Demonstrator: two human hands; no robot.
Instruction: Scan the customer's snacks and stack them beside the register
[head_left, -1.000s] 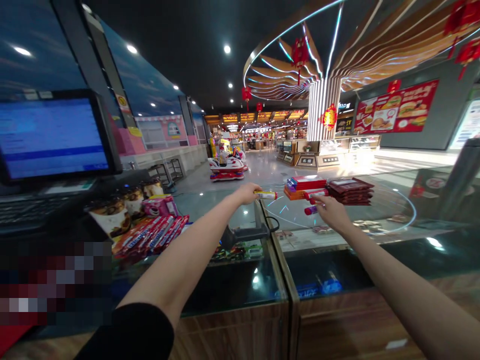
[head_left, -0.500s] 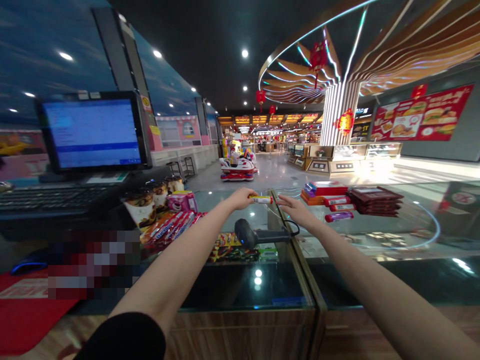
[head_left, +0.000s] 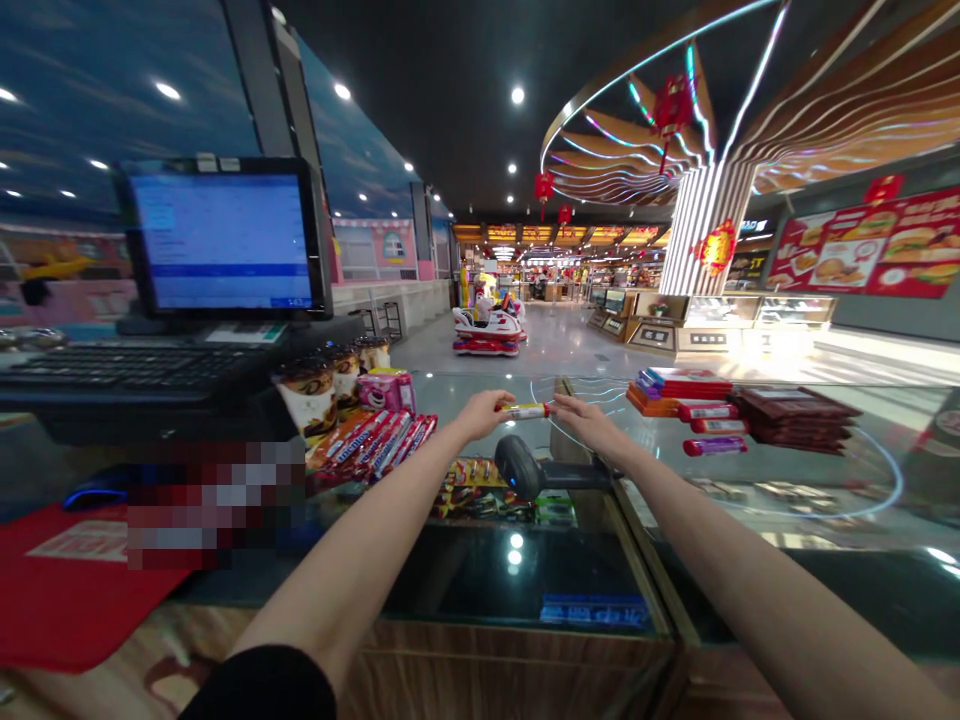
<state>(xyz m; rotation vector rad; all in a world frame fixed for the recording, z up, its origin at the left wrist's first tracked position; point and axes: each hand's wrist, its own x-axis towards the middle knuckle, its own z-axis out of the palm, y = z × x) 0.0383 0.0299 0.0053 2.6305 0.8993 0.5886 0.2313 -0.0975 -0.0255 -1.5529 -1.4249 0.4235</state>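
Observation:
A candy roll (head_left: 523, 411) with a yellow and red wrapper is held level above the glass counter. My left hand (head_left: 482, 413) is closed, pinching its left end. At the roll's right end are the fingertips of my right hand (head_left: 585, 418), thumb and fingers close together around the red tip. Just below the hands a black barcode scanner (head_left: 525, 468) lies on the glass, its handle pointing right. Right of my right hand are several more candy rolls (head_left: 716, 427) in red and purple wrappers, next to a stack of brown packets (head_left: 795, 415).
On the left stand a monitor (head_left: 225, 240), a keyboard (head_left: 127, 372) and a mouse (head_left: 96, 487) by a red mat (head_left: 67, 600). Cups (head_left: 307, 395), a pink box (head_left: 386, 390) and red candy sticks (head_left: 382, 440) crowd beside my left forearm. Flat boxes (head_left: 686, 382) lie to the right.
My right fingertips have come in from the right to the roll's end, where a small gap was before. The whole view has shifted, so the surroundings sit farther right.

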